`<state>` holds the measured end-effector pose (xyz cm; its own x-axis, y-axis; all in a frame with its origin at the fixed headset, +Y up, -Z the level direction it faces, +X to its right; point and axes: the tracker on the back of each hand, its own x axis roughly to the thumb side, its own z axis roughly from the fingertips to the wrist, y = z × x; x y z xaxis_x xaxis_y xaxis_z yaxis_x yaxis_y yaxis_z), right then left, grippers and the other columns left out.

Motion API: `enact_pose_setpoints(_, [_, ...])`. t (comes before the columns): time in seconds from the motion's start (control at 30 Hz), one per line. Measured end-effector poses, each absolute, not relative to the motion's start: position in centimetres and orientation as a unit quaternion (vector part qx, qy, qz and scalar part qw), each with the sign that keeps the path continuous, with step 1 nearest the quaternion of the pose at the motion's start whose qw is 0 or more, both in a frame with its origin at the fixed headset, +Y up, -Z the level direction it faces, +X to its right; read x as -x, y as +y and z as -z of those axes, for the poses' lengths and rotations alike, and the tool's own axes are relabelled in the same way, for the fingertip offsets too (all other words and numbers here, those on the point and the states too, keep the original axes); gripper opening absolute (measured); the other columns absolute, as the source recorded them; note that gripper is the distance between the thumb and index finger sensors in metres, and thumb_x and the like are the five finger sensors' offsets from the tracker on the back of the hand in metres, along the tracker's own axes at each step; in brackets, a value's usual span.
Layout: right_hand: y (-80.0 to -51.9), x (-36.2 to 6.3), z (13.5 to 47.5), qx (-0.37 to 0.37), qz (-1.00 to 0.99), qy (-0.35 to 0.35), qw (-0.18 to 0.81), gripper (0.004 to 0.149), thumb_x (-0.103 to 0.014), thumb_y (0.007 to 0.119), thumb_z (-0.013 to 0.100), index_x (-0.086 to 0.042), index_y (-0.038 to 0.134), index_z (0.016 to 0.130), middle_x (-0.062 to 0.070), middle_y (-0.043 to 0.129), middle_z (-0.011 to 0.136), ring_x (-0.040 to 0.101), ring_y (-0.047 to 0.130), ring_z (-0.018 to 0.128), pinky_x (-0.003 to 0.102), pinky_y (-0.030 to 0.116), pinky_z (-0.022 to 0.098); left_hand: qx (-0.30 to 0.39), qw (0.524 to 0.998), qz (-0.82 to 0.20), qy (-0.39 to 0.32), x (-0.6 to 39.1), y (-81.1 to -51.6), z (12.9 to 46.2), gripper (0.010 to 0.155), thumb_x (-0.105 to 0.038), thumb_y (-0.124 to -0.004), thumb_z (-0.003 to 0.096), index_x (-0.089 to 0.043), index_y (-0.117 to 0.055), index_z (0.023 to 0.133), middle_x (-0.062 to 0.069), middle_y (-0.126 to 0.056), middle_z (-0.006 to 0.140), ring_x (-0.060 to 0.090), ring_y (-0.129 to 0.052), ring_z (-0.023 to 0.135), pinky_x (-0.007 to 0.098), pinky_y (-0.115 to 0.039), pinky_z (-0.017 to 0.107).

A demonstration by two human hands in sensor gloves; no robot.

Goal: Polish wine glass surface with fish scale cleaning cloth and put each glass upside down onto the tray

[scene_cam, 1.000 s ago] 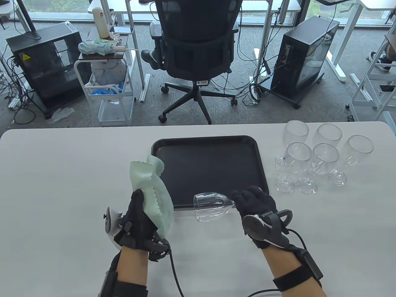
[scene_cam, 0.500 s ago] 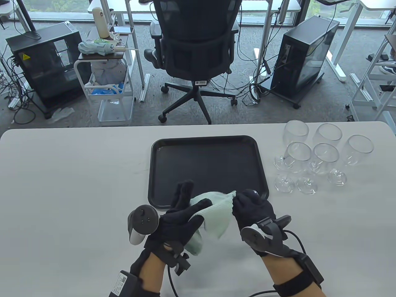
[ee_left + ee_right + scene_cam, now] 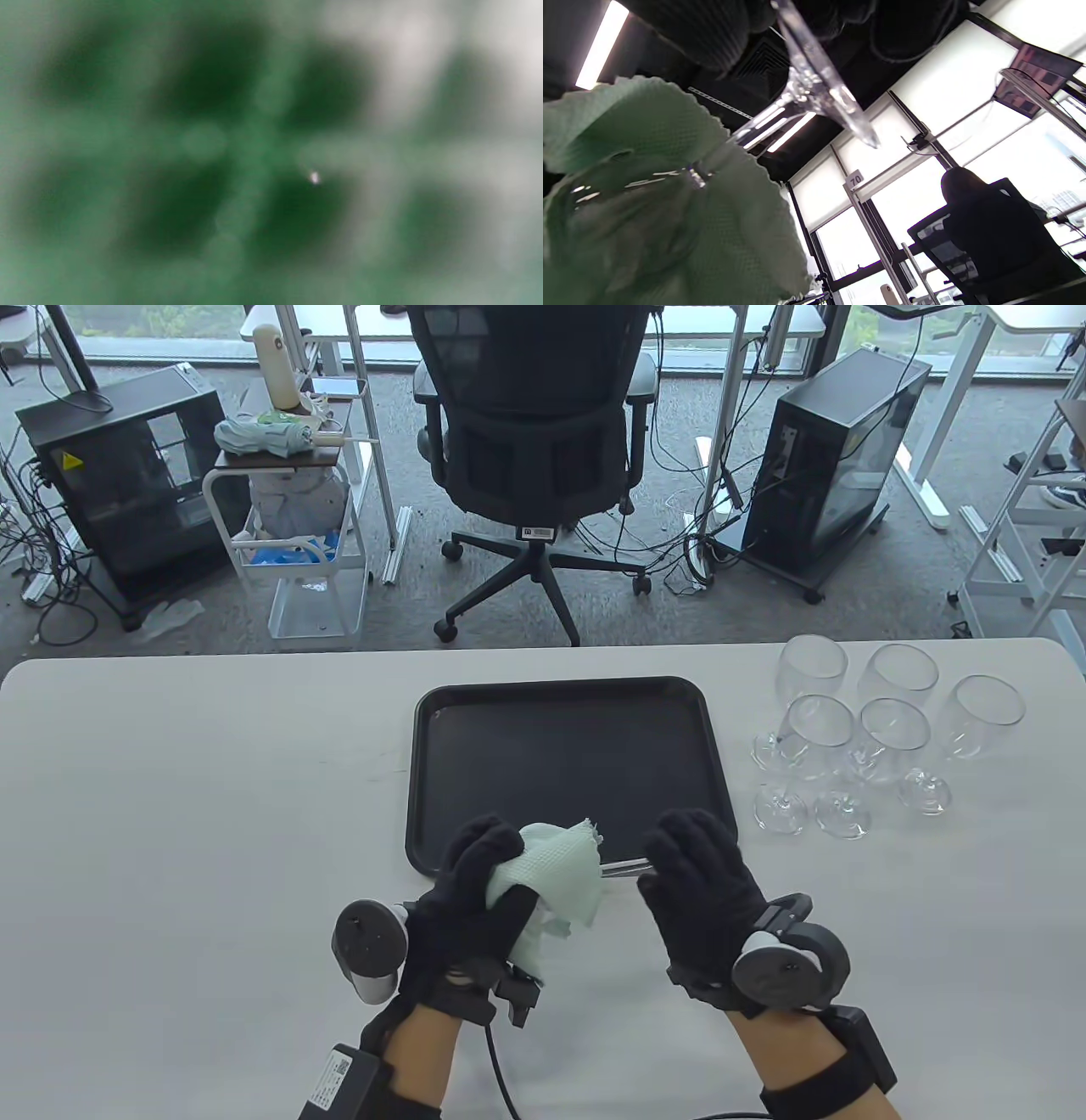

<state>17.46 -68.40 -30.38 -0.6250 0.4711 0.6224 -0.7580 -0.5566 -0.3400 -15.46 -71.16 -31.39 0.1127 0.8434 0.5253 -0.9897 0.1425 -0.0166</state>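
A wine glass lies on its side above the tray's near edge, and only its stem [image 3: 625, 865] shows in the table view. My left hand [image 3: 488, 857] grips the pale green cloth [image 3: 556, 869] wrapped round the bowl, which it hides. My right hand [image 3: 679, 848] holds the glass at the stem and foot, knuckles up. From the right wrist I see the clear foot [image 3: 818, 93] under my gloved fingers [image 3: 712, 29] and the cloth [image 3: 742, 220] over the bowl. Blurred green cloth [image 3: 237, 161] fills the left wrist view.
The black tray [image 3: 560, 746] lies mid-table with nothing on it. Several upright wine glasses [image 3: 857, 729] stand in a cluster at the table's right back. An office chair [image 3: 534, 449] stands beyond the far edge.
My left hand carried the cloth from the left over to the glass and closed it round the bowl. My right hand turned knuckles up while keeping hold of the stem.
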Motion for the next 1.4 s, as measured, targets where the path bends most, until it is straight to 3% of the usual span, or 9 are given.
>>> enact_pose_setpoints(0.13, [-69.8, -18.4, 32.2, -0.272, -0.808, -0.186, 0.489, 0.086, -0.058, 0.085, 0.048, -0.043, 0.024, 0.107, 0.014, 0.033, 0.117, 0.047, 0.07, 0.094, 0.051, 0.083, 0.051, -0.152, 0.719, -0.639, -0.228, 15.4, -71.0, 31.4, 0.065, -0.064, -0.087, 0.0461, -0.033, -0.066, 0.099, 0.004, -0.057, 0.111, 0.038, -0.066, 0.096, 0.062, -0.082, 0.052])
enact_pose_setpoints(0.2, [-70.7, -18.2, 32.7, -0.28, -0.782, -0.15, 0.536, 0.085, -0.057, 0.085, 0.048, -0.04, 0.028, 0.108, 0.015, 0.056, 0.11, 0.041, 0.092, 0.07, 0.044, 0.089, 0.039, -0.145, 0.714, -0.644, -0.232, 15.0, -71.0, 31.1, 0.065, -0.064, -0.087, 0.0466, -0.033, -0.066, 0.099, 0.004, -0.057, 0.111, 0.039, -0.066, 0.097, 0.063, -0.081, 0.053])
enact_pose_setpoints(0.33, [-71.3, -18.0, 33.0, -0.24, -0.775, -0.129, 0.569, 0.068, -0.062, 0.075, 0.051, -0.038, 0.042, 0.105, 0.015, 0.065, 0.097, 0.03, 0.093, 0.048, 0.028, 0.088, 0.022, -0.162, 0.733, -0.608, -0.257, 14.5, -70.9, 30.7, 0.067, -0.069, -0.079, 0.0472, -0.037, -0.058, 0.102, 0.002, -0.052, 0.113, 0.036, -0.064, 0.099, 0.058, -0.082, 0.053])
enact_pose_setpoints(0.43, [-71.9, -17.8, 32.7, -0.157, -0.756, 0.035, 0.635, 0.068, -0.063, 0.07, 0.054, -0.033, 0.039, 0.107, 0.018, 0.062, 0.097, 0.033, 0.09, 0.048, 0.032, 0.086, 0.023, -0.171, 0.754, -0.589, -0.235, 14.6, -71.1, 30.7, 0.067, -0.073, -0.075, 0.0463, -0.039, -0.058, 0.102, -0.001, -0.054, 0.114, 0.033, -0.067, 0.098, 0.054, -0.084, 0.052])
enact_pose_setpoints(0.7, [-70.1, -18.0, 31.4, -0.337, -0.812, -0.269, 0.392, 0.086, -0.062, 0.081, 0.046, -0.032, 0.025, 0.105, 0.015, 0.054, 0.104, 0.034, 0.091, 0.058, 0.038, 0.09, 0.033, -0.101, 0.733, -0.635, -0.224, 15.0, -71.2, 31.2, 0.065, -0.071, -0.073, 0.0501, -0.036, -0.059, 0.103, 0.004, -0.057, 0.112, 0.039, -0.071, 0.094, 0.055, -0.086, 0.044])
enact_pose_setpoints(0.8, [-70.1, -18.0, 31.4, -0.321, -0.805, -0.272, 0.417, 0.081, -0.062, 0.081, 0.046, -0.035, 0.032, 0.104, 0.015, 0.059, 0.1, 0.031, 0.092, 0.054, 0.033, 0.09, 0.029, -0.103, 0.729, -0.639, -0.225, 14.9, -71.1, 30.9, 0.065, -0.071, -0.074, 0.0503, -0.036, -0.059, 0.103, 0.004, -0.057, 0.113, 0.039, -0.07, 0.094, 0.054, -0.085, 0.044])
enact_pose_setpoints(1.0, [-71.0, -17.6, 32.3, -0.204, -0.789, -0.024, 0.58, 0.073, -0.068, 0.072, 0.051, -0.032, 0.039, 0.106, 0.02, 0.064, 0.095, 0.03, 0.09, 0.044, 0.032, 0.086, 0.02, -0.175, 0.747, -0.592, -0.247, 15.0, -70.6, 30.6, 0.065, -0.072, -0.075, 0.0473, -0.038, -0.061, 0.101, 0.001, -0.057, 0.112, 0.036, -0.071, 0.095, 0.053, -0.086, 0.044])
enact_pose_setpoints(1.2, [-69.6, -17.7, 31.1, -0.338, -0.824, -0.253, 0.378, 0.088, -0.063, 0.081, 0.046, -0.029, 0.026, 0.106, 0.017, 0.057, 0.102, 0.033, 0.092, 0.055, 0.037, 0.091, 0.03, -0.124, 0.738, -0.623, -0.228, 15.4, -70.7, 30.8, 0.064, -0.071, -0.073, 0.0497, -0.036, -0.061, 0.102, 0.004, -0.06, 0.111, 0.039, -0.074, 0.092, 0.053, -0.088, 0.04])
enact_pose_setpoints(1.4, [-69.9, -17.9, 31.2, -0.315, -0.809, -0.255, 0.426, 0.076, -0.063, 0.081, 0.047, -0.038, 0.034, 0.101, 0.015, 0.062, 0.096, 0.026, 0.093, 0.047, 0.029, 0.089, 0.023, -0.118, 0.733, -0.63, -0.228, 14.9, -70.5, 30.5, 0.064, -0.072, -0.073, 0.0504, -0.037, -0.061, 0.102, 0.003, -0.06, 0.111, 0.038, -0.074, 0.092, 0.052, -0.089, 0.038])
